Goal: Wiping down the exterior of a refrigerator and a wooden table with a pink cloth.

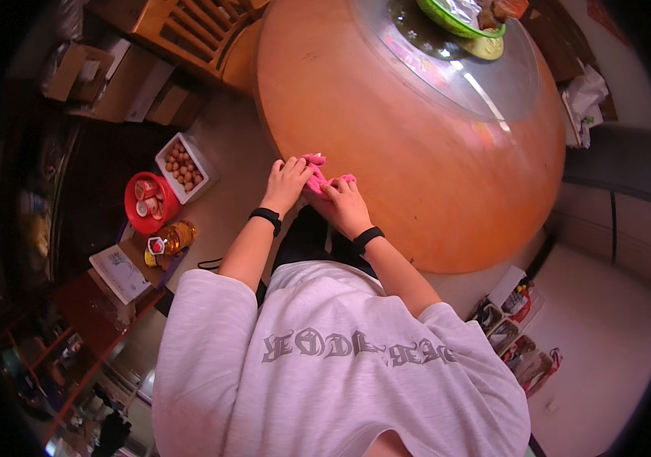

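Observation:
A crumpled pink cloth [317, 181] lies at the near left edge of the round wooden table [417, 188]. My left hand [289, 180] grips its left end, with the fingers bent over the table's rim. On the cloth's right part, my right hand [345, 203] pinches the fabric between thumb and fingers. A small white bit shows at the cloth's far end. Each wrist wears a black band. Part of the cloth is hidden under the fingers.
A glass turntable [508, 91] on the table carries a green basket [451, 20]. Left on the floor are a white foam box [202, 185] of round brown items, a red basin [131, 211] with cups and an oil bottle [179, 236]. A wooden chair [239, 57] stands beyond.

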{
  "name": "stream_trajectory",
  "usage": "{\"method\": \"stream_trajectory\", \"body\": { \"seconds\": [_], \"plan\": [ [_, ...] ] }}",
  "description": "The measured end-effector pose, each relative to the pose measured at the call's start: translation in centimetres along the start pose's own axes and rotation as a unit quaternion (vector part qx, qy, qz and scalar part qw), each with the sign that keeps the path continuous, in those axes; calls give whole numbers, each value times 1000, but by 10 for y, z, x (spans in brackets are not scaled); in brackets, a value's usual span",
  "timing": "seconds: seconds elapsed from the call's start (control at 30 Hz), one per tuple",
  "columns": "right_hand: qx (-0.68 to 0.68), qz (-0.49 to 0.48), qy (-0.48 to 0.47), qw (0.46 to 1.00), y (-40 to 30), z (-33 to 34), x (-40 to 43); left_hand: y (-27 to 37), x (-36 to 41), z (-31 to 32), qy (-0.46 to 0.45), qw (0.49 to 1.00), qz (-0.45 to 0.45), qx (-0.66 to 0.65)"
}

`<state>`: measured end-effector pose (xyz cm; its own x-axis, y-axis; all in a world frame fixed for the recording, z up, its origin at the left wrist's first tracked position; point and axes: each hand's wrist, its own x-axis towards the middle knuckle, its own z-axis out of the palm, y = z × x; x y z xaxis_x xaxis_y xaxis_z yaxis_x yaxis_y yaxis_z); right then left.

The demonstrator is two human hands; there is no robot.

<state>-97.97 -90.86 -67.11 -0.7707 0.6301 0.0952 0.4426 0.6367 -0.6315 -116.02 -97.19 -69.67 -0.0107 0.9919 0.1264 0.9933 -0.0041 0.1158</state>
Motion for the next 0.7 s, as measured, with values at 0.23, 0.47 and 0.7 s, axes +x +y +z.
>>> {"method": "stream_trajectory", "body": {
  "seconds": [0.23, 0.47, 0.7],
  "plan": [
    [-92, 75, -13, 993, 29, -35, -38, 54, 21, 4, -13, 994, 76, -74],
    [-113, 237, 37, 964, 74, -88, -138, 150, 48, 21, -66, 964, 229, -121],
    [-77, 322, 102, 938, 82, -87, -159, 175, 65, 21, -71, 935, 313, -150]
  ]
}}
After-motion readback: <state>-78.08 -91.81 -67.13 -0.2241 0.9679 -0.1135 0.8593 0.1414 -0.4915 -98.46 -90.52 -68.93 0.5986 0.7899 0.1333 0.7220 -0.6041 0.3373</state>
